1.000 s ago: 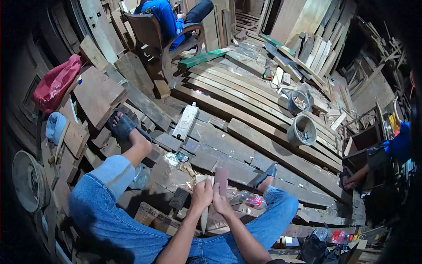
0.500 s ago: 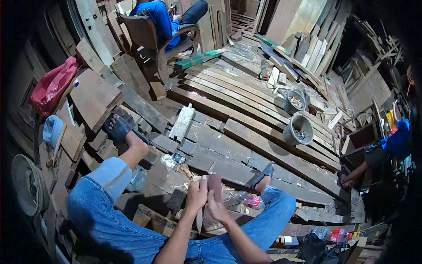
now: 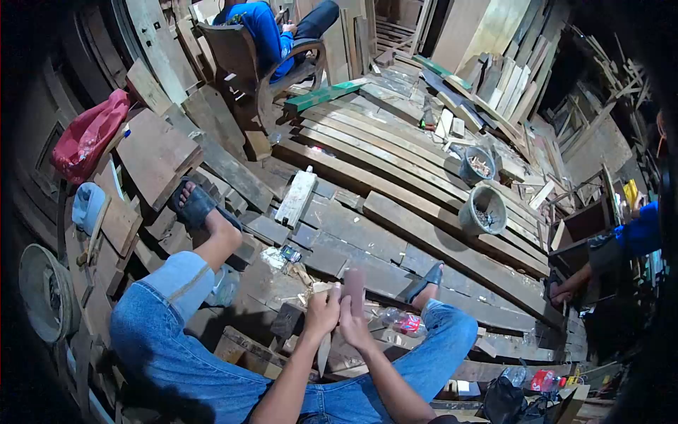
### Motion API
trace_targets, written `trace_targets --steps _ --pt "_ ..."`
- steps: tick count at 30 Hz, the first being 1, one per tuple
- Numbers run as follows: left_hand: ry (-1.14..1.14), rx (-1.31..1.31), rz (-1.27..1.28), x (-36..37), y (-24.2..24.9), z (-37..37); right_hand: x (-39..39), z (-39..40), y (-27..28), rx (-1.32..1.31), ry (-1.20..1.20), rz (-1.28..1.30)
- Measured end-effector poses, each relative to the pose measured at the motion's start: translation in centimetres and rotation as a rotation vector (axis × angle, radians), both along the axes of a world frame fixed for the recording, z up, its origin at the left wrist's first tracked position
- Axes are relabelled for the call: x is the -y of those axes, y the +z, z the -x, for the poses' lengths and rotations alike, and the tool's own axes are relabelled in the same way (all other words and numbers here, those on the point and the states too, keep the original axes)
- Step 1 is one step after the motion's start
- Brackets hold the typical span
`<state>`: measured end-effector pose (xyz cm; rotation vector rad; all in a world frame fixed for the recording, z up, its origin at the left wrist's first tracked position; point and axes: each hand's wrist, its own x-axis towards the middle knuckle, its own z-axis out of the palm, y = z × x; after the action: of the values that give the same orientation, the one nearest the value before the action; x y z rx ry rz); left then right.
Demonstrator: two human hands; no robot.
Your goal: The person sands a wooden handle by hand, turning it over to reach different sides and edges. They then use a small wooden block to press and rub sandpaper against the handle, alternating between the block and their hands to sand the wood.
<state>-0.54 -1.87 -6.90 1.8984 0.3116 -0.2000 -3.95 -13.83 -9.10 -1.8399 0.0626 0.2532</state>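
Between the two jeans-clad knees, my left hand (image 3: pixel 323 311) is closed round a pointed blade-like piece (image 3: pixel 323 355), whose tip points down below the fist. Beside it, my right hand (image 3: pixel 354 326) grips a flat reddish-brown block (image 3: pixel 354 291) that stands up from the fingers and is slightly blurred. The hands are close together, and the left thumb end lies near the block's lower left edge. Whether the blade and block touch cannot be made out.
A person in blue sits on a wooden chair (image 3: pixel 229 53) at the back; another person's arm shows at right. Two buckets (image 3: pixel 484 210) stand by long beams (image 3: pixel 424 219). A white-grey block (image 3: pixel 296 197), a plastic bottle (image 3: pixel 406 322) and wood scraps lie around.
The reddish-brown block has risen and tilted slightly, with my right hand a little higher. The person at right has lowered an arm toward the foot. The view has shifted slightly.
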Motion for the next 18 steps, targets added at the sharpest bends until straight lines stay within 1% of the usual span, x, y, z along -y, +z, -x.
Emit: trace_targets --steps 1,2,3,4,5,6,7,8,9,10,11,12,13,14,15,16,17,18 --pt "0.007 -0.004 0.012 -0.2 -0.6 -0.3 -0.8 0.6 -1.8 0.210 -0.031 0.079" --pt "0.067 -0.049 0.020 -0.4 1.6 -0.5 -2.3 1.8 1.1 0.247 -0.092 0.074" --pt "0.066 0.028 0.024 -0.9 -0.4 -0.5 -2.1 1.6 1.1 0.169 -0.059 0.058" --pt "0.071 0.015 0.041 -0.9 -0.2 -0.3 -2.1 1.2 2.3 0.091 -0.026 0.045" --pt "0.080 -0.001 0.057 -0.6 -0.1 0.0 -1.4 1.3 3.8 -0.207 -0.027 -0.049" --pt "0.051 0.009 0.003 0.3 1.7 0.3 -0.8 0.4 4.0 -0.257 0.001 -0.033" --pt "0.036 0.005 -0.020 1.1 0.6 0.9 -0.2 -0.4 4.2 -0.307 0.029 -0.016" --pt "0.039 0.072 -0.045 1.2 -0.5 1.0 0.4 -1.3 4.4 -0.356 0.060 0.003" --pt "0.040 0.144 -0.068 1.5 -1.1 0.6 0.3 -1.1 2.2 -0.262 0.009 0.035" --pt "0.037 0.043 -0.013 1.0 0.3 0.3 -0.1 -1.3 1.5 -0.169 -0.041 0.073" --pt "0.032 -0.067 0.039 0.4 1.6 0.1 0.0 -1.1 0.7 -0.229 -0.056 0.085" --pt "0.064 -0.014 0.035 0.2 2.2 -0.1 -0.2 -0.7 1.7 -0.300 -0.069 0.096" --pt "0.076 0.031 0.049 0.1 1.6 0.0 -0.5 -0.3 2.8 -0.378 -0.080 0.103" --pt "0.068 -0.014 0.012 0.2 1.1 0.1 -0.9 -0.2 3.9 -0.453 -0.087 0.110" --pt "0.065 -0.057 -0.025 0.4 0.8 0.2 -0.3 -1.2 5.1 -0.558 -0.003 0.019" --pt "0.097 0.019 0.015 1.1 0.5 0.5 0.3 -2.2 6.4 -0.665 0.083 -0.063" --pt "0.102 0.027 0.023 1.5 0.5 0.5 0.1 -1.9 5.1 -0.463 -0.003 -0.180" --pt "0.099 0.013 0.005 1.2 0.5 0.5 -0.4 -1.1 3.1 -0.359 -0.023 -0.132"
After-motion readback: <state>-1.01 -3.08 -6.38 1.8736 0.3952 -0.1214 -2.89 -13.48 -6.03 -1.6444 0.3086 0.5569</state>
